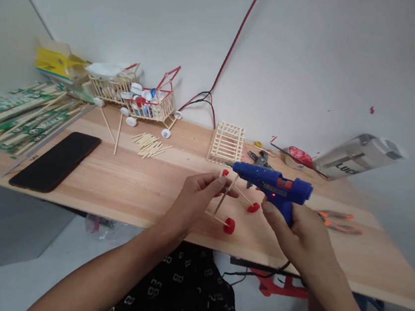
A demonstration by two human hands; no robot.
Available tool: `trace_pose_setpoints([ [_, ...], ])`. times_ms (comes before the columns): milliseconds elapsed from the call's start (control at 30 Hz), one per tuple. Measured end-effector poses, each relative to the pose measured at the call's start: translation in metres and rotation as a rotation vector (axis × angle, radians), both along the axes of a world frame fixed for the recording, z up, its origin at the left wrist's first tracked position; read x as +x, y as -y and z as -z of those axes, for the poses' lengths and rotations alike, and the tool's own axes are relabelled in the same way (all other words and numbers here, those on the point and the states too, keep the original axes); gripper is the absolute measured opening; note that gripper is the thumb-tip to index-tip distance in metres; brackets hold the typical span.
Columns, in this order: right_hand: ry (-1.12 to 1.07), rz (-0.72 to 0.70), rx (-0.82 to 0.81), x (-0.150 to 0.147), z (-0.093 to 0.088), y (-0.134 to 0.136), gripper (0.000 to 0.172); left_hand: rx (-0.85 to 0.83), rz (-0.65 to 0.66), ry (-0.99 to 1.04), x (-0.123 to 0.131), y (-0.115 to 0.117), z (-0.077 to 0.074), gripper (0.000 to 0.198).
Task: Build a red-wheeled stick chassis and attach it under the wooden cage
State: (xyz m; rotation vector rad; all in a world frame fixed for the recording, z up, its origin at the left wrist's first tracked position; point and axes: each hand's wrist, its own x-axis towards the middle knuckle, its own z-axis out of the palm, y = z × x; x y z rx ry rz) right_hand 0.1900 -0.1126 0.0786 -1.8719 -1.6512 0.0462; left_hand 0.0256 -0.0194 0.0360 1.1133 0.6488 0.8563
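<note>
My left hand (195, 194) is closed on a wheeled stick frame (223, 202), made of thin wooden sticks with red bottle caps at the ends. One red cap (229, 226) sits near the table's front edge, another (253, 207) farther right, and a third red piece shows at my fingertips. My right hand (305, 231) grips a blue glue gun (272, 181) by its handle, a small red light glowing on it. The gun's nozzle points left, just above the frame near my left fingers. My left fingers partly hide the frame.
Behind the hands lies a stick lattice (227, 143). Pliers (261, 159) and orange-handled cutters (340, 223) lie to the right. Leftward are cut sticks (149, 145), a phone (56, 160), small stick carts (149, 106) with bottle caps and packaged chopsticks (28, 115).
</note>
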Motion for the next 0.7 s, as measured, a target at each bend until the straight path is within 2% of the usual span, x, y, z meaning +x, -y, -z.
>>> trace_pose_setpoints([
  [700,-0.028,-0.004,0.024,0.0051,0.0024,0.0003,0.036,-0.028,-0.024,-0.014,-0.0008,0.0014,-0.0012,0.025],
])
